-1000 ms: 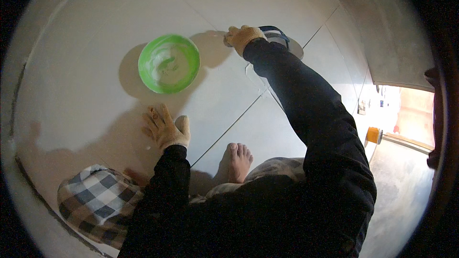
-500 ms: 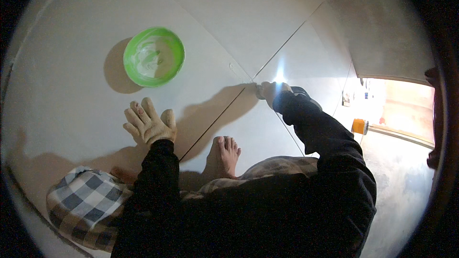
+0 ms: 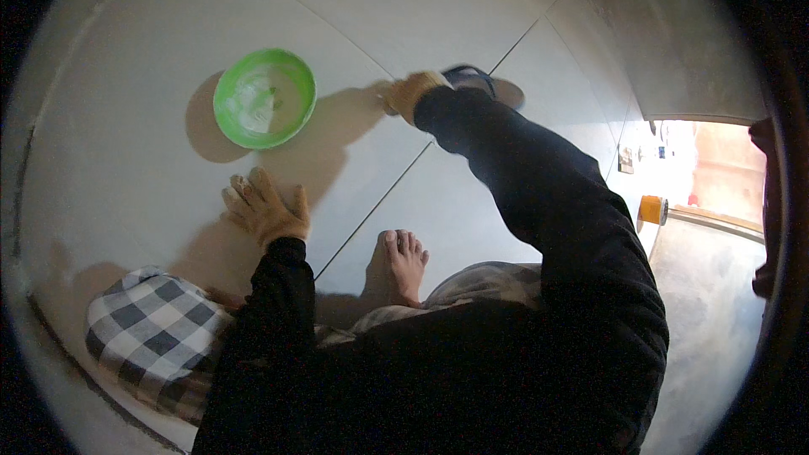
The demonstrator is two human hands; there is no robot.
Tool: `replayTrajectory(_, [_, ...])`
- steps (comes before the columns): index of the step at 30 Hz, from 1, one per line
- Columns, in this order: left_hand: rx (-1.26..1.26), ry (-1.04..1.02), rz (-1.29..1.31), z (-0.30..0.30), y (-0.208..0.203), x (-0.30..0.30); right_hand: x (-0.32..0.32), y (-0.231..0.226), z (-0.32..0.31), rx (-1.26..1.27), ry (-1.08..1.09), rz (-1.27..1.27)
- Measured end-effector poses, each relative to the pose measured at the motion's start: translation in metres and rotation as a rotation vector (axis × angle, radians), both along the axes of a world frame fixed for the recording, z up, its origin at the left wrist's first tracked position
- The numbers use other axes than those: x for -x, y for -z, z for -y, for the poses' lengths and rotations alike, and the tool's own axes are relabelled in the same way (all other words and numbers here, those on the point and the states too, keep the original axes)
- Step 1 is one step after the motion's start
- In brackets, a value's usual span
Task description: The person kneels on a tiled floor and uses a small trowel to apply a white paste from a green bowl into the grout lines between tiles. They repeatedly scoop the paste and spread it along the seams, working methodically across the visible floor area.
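Observation:
My left hand [image 3: 268, 208], in a beige work glove, rests on the pale tiled floor with its fingers spread. Just beyond it stands a green bowl [image 3: 306, 109], its inside coated with a white paste. My right hand [image 3: 413, 94], gloved too, is low over the floor to the right of the bowl, near a tile joint. Its fingers are closed; a small edge shows at their tips, but what they hold is too hidden to name. Past my right wrist lies a dark blue and grey rounded shape [image 3: 472, 77] that I cannot make out.
Thin dark joints [image 3: 377, 208] run between the large tiles. My bare foot [image 3: 406, 265] is between my arms, and my checked-cloth knee [image 3: 156, 329] is at the left. An orange cylindrical object [image 3: 651, 209] lies at the right, near a bright opening [image 3: 726, 170].
My right hand has moved up and left toward the bowl, the dark rounded shape moving with it. A bright glare beside that hand is gone. My left hand stays spread on the floor.

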State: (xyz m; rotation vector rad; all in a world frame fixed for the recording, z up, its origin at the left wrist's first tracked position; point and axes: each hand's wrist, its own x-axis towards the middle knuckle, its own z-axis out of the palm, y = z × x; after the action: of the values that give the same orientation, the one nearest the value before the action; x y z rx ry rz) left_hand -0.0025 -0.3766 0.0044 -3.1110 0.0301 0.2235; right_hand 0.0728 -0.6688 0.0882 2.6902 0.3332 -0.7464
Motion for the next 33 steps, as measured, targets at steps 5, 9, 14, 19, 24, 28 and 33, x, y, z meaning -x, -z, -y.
replayTrajectory(5, [0.018, 0.011, 0.004, 0.001, -0.008, 0.001, 0.097, 0.000, 0.038, 0.092, 0.085, -0.086])
replayTrajectory(9, [-0.016, 0.000, 0.018, 0.003, -0.011, -0.001, 0.132, -0.011, 0.062, 0.172, 0.203, -0.474])
replayTrajectory(14, [-0.107, -0.010, -0.102, 0.010, -0.018, -0.004, 0.150, -0.039, 0.111, -0.415, 0.656, -0.468])
replayTrajectory(19, [-0.102, -0.006, -0.066, 0.012, -0.020, -0.007, 0.156, -0.046, 0.124, -1.172, 0.995, -0.422])
replayTrajectory(24, [-0.061, -0.019, -0.072, 0.011, -0.012, -0.009, 0.147, -0.033, 0.098, -1.132, 0.826, -0.553])
replayTrajectory(28, [0.088, 0.014, -0.027, 0.011, 0.006, -0.028, 0.104, -0.003, 0.077, -1.050, 0.679, -0.733])
replayTrajectory(33, [0.601, -0.176, 0.130, -0.058, 0.013, -0.082, 0.013, 0.051, 0.021, -1.264, 0.572, -1.016])
